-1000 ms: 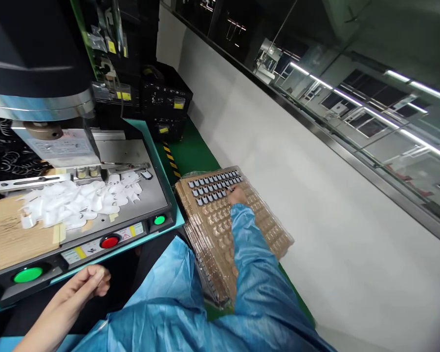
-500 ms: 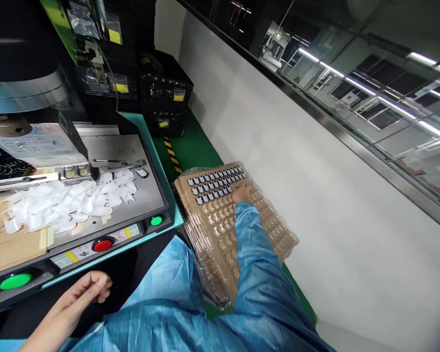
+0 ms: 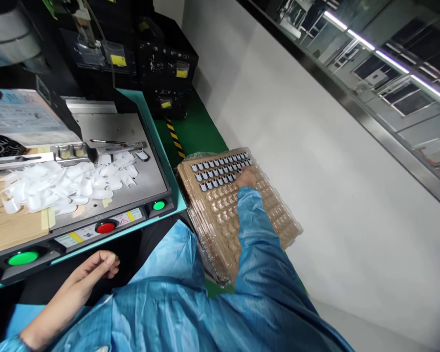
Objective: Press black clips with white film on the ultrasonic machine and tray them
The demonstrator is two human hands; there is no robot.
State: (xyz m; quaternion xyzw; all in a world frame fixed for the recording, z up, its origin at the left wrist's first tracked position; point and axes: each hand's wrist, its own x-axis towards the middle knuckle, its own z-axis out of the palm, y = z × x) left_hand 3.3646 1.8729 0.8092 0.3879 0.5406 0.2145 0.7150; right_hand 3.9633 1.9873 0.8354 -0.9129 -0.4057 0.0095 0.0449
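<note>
My right hand (image 3: 246, 178) reaches down to a clear plastic tray (image 3: 275, 215) with moulded pockets. Its fingers are closed at the end of the third row of small grey-white, tab-shaped parts (image 3: 220, 171). What they hold, if anything, is hidden by the hand. My left hand (image 3: 95, 271) hovers before the machine's front panel, its thumb against the curled fingers and nothing visible in them. On the machine's metal bed lies a heap of white plastic pieces (image 3: 66, 183). One dark-edged part (image 3: 142, 155) rests beside the heap, near a thin pen-like tool (image 3: 108, 142).
The tray tops a stack beside the machine's right edge. Along the front panel sit a red button (image 3: 105, 226) and two green buttons (image 3: 23, 258) (image 3: 159, 205). Black boxes (image 3: 165, 73) stand behind on the green floor. A white wall (image 3: 297, 146) borders the right side.
The view has shifted, so the machine and tray appear higher. My right hand stays at the third row's end on the tray. My left hand remains curled in front of the panel.
</note>
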